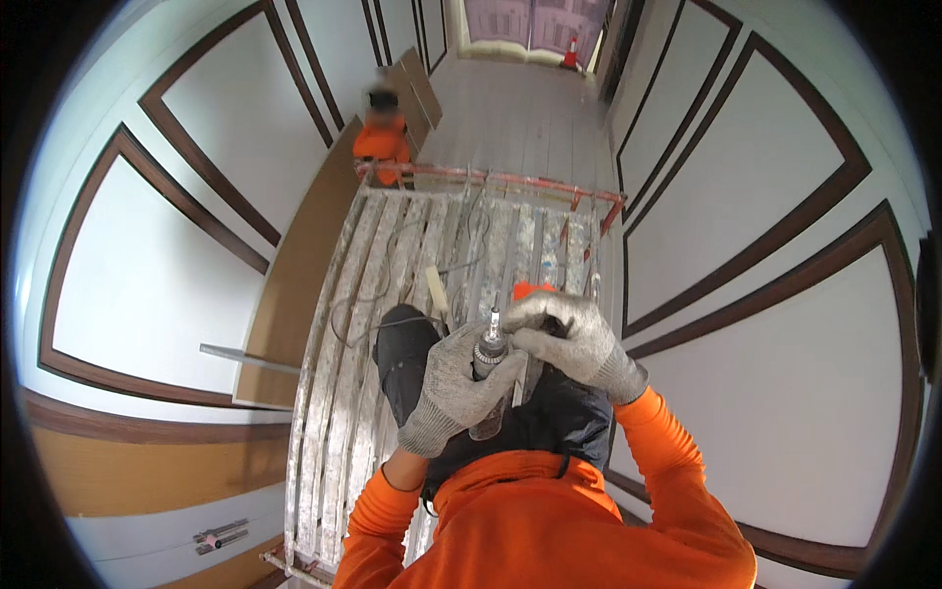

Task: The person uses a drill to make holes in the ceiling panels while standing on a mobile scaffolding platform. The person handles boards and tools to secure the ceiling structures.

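Note:
In my grey-gloved left hand [459,383] is a power drill [489,355], its chuck and silvery tip pointing away from me. The fingers wrap round the drill's body below the chuck. Close beside the tip, on the right, my gloved right hand [577,339] has its fingers curled together. Whatever those fingers hold, if anything, is hidden. An orange object [531,290] shows just past the right hand; its kind is unclear. Both hands are over my lap, above my dark trousers.
I am on a paint-spattered slatted platform [339,393] with a red rail [520,181] at its far end. A grey cable [343,324] and a pale strip [437,290] lie on it. Another person in orange [383,142] is beyond, left, near brown boards [304,265]. Panelled walls flank both sides.

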